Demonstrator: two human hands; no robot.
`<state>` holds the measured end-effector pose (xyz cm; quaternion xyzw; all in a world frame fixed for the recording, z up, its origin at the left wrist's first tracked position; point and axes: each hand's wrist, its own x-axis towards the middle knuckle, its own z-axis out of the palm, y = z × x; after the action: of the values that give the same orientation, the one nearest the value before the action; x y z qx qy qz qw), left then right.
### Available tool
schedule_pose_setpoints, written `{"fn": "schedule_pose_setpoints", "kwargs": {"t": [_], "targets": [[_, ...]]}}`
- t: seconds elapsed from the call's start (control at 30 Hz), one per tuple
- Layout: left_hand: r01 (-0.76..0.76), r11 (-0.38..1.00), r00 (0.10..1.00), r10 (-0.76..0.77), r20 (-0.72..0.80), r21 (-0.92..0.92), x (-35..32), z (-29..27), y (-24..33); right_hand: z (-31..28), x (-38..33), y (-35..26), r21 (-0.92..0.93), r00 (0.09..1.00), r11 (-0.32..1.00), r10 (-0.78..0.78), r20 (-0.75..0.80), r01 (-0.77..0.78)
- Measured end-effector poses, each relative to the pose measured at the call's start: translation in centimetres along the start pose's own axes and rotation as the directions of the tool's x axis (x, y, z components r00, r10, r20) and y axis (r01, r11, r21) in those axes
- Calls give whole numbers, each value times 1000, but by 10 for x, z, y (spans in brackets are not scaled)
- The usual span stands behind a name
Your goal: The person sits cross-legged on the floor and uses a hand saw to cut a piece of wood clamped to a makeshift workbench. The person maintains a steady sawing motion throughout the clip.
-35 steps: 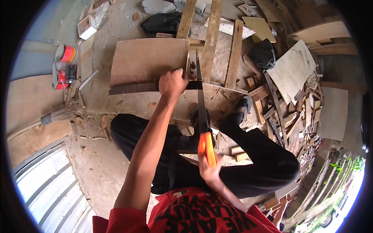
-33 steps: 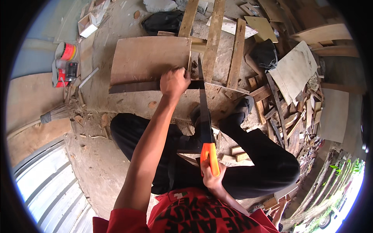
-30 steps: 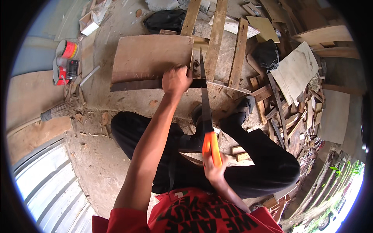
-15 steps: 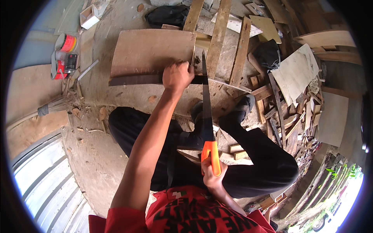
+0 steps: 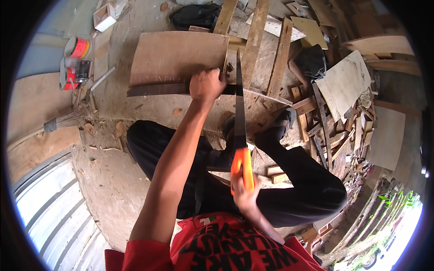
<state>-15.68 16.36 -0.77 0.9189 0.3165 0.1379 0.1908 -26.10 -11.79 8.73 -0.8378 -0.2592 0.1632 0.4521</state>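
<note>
My right hand (image 5: 245, 192) is wrapped round the orange handle (image 5: 247, 174) of a handsaw (image 5: 240, 115). Its dark blade points away from me and passes close by the right end of a dark, narrow strip (image 5: 158, 90). Whether the teeth touch the strip I cannot tell. My left hand (image 5: 207, 86) is closed in a fist on that strip, at the near edge of a brown plywood sheet (image 5: 176, 56); the fingertips are hidden. The sheet lies just beyond the strip, left of the blade.
Wooden slats (image 5: 254, 40) run away beyond the saw. Offcuts (image 5: 332, 131) and a pale board (image 5: 344, 83) are heaped at the right. Cans (image 5: 80, 48) and a broom (image 5: 63, 122) lie at the left. My feet (image 5: 282, 124) rest near the blade.
My right hand has pushed the saw forward, away from me, so the handle and blade tip sit farther up. The left hand stays at the strip; strip and sheet have barely shifted.
</note>
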Motion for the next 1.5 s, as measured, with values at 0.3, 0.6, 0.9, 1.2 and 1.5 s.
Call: {"fn": "schedule_pose_setpoints", "kwargs": {"t": [0.3,0.6,0.9,1.2,1.5], "targets": [[36,999,999,-37,39,11,5,-6,4,32,86,14,345,968,915,244,-54,-211],[32,999,999,-33,31,13,1,0,3,3,-25,16,353,980,923,189,-68,-154],[16,999,998,-18,57,33,6,-7,8,31,110,11,411,959,881,279,-56,-233],[51,999,999,-51,14,6,2,4,3,5,-25,8,260,982,948,188,17,-186],[54,998,996,-56,72,31,8,-9,13,35,118,16,400,961,890,268,-69,-219]]}}
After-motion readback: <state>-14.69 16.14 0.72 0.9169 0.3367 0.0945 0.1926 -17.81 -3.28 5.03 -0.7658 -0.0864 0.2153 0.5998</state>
